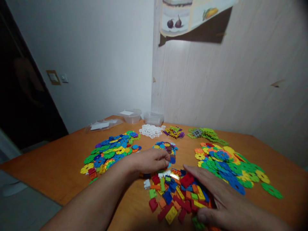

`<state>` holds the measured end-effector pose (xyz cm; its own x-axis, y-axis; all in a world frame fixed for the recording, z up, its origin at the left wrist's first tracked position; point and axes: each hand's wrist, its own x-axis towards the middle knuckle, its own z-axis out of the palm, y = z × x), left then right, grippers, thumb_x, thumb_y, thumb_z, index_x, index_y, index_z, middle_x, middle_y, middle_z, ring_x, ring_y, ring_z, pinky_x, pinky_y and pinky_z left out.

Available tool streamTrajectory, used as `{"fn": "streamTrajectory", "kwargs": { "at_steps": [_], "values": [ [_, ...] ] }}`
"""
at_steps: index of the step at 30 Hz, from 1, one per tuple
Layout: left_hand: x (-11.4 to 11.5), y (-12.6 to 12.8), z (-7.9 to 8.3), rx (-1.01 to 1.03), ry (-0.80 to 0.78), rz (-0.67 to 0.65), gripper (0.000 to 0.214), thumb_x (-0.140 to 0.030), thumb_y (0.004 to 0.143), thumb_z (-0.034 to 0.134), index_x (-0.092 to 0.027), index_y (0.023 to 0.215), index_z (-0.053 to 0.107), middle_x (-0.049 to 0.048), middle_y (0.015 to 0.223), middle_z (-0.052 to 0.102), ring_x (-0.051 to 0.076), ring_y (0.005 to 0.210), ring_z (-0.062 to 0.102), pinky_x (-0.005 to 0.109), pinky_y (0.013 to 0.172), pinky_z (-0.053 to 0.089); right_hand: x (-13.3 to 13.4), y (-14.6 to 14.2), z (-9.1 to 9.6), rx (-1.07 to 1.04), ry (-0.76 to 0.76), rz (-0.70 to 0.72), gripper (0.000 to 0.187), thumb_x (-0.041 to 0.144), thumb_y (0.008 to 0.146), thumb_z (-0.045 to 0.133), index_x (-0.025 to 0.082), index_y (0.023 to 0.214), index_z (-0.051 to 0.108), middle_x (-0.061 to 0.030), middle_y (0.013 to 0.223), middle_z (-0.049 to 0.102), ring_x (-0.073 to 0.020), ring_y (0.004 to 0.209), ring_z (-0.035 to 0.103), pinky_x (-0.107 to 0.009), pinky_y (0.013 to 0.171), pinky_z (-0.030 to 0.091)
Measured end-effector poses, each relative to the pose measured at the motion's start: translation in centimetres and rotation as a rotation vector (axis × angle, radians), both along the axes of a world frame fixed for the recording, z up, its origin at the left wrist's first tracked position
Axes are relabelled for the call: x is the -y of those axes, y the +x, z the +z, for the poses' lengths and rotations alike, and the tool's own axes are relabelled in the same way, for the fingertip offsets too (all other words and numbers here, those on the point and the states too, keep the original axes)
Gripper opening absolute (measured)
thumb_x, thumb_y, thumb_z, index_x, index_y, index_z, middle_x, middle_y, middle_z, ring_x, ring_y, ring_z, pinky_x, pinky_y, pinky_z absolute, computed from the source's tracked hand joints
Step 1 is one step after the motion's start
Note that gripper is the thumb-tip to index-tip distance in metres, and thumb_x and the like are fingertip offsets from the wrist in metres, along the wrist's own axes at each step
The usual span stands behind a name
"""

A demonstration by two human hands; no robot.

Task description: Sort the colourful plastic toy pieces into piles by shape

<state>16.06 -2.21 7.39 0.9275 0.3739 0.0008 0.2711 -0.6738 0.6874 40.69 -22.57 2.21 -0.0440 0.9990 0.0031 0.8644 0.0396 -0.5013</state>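
A loose pile of toy building bricks (179,193) in red, blue, yellow, green, orange and white lies in front of me. My left hand (154,159) reaches across the pile's far edge with its fingers curled in; whatever they hold, if anything, is hidden. Just beyond it sits a small heap of little round discs (172,148), partly covered by the hand. My right hand (216,192) rests along the right side of the bricks, thumb and fingers apart, nothing held between them.
Notched plastic discs (109,150) spread at left, and more notched discs (231,166) at right. Farther back lie white lattice pieces (151,131), yellow and purple pieces (174,132) and green pieces (209,134). Clear tubs (132,116) and a plastic bag (102,125) stand near the wall.
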Motion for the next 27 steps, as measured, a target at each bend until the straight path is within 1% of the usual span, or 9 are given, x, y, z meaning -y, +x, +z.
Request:
{"fn": "streamTrajectory", "kwargs": {
  "at_steps": [5, 8, 12, 17, 21, 27],
  "values": [
    [-0.1, 0.0, 0.3, -0.021, 0.074, -0.02, 0.021, -0.035, 0.097, 0.055, -0.023, 0.106, 0.069, 0.0031, 0.096, 0.07, 0.018, 0.086, 0.061, 0.028, 0.076, 0.05, -0.1, -0.2, 0.3, -0.003, 0.0, 0.001, 0.103, 0.076, 0.079, 0.072, 0.035, 0.167, 0.036, -0.009, 0.17, 0.038, -0.043, 0.153, 0.038, -0.066, 0.124, 0.032],
    [-0.1, 0.0, 0.4, 0.004, 0.078, -0.03, 0.02, -0.036, 0.096, 0.056, -0.024, 0.105, 0.07, 0.0029, 0.095, 0.07, 0.018, 0.085, 0.061, 0.028, 0.075, 0.05, -0.1, -0.2, 0.2, -0.002, 0.017, 0.012, 0.103, 0.074, 0.077, 0.074, 0.035, 0.166, 0.038, -0.0093, 0.17, 0.039, -0.0427, 0.152, 0.041, -0.064, 0.124, 0.034],
    [0.2, 0.1, 0.5, 0.024, 0.032, -0.022, 0.022, -0.038, 0.097, 0.056, -0.024, 0.106, 0.069, 0.0033, 0.097, 0.07, 0.018, 0.088, 0.061, 0.028, 0.077, 0.051, -0.1, -0.1, 0.1, 0.019, 0.04, 0.016, 0.103, 0.073, 0.079, 0.074, 0.036, 0.167, 0.036, -0.0093, 0.17, 0.039, -0.0419, 0.152, 0.041, -0.064, 0.123, 0.034],
    [0.7, 0.4, 0.3, 0.033, -0.074, -0.03, 0.021, -0.036, 0.099, 0.054, -0.023, 0.106, 0.069, 0.0031, 0.1, 0.071, 0.018, 0.09, 0.062, 0.028, 0.078, 0.052, -0.3, -0.5, 0.4, 0.042, 0.012, 0.017, 0.106, 0.076, 0.077, 0.074, 0.035, 0.167, 0.036, -0.0095, 0.17, 0.038, -0.0422, 0.153, 0.039, -0.063, 0.124, 0.034],
    [0.6, 0.4, 0.3, 0.018, -0.082, -0.044, 0.021, -0.037, 0.099, 0.054, -0.023, 0.104, 0.07, 0.0022, 0.1, 0.07, 0.017, 0.091, 0.062, 0.027, 0.078, 0.051, -0.4, -1.2, 0.7, 0.042, 0.0, 0.015, 0.105, 0.075, 0.076, 0.076, 0.036, 0.166, 0.038, -0.0091, 0.17, 0.039, -0.0426, 0.153, 0.04, -0.062, 0.125, 0.034],
    [0.3, 0.4, 0.2, -0.03, -0.09, -0.085, 0.025, -0.038, 0.1, 0.053, -0.022, 0.103, 0.071, 0.0024, 0.1, 0.07, 0.017, 0.091, 0.062, 0.027, 0.079, 0.051, -0.6, -1.9, 1.1, 0.068, -0.03, -0.002, 0.102, 0.077, 0.078, 0.073, 0.038, 0.166, 0.039, -0.007, 0.171, 0.038, -0.0427, 0.154, 0.038, -0.064, 0.125, 0.033]
  ]
}}
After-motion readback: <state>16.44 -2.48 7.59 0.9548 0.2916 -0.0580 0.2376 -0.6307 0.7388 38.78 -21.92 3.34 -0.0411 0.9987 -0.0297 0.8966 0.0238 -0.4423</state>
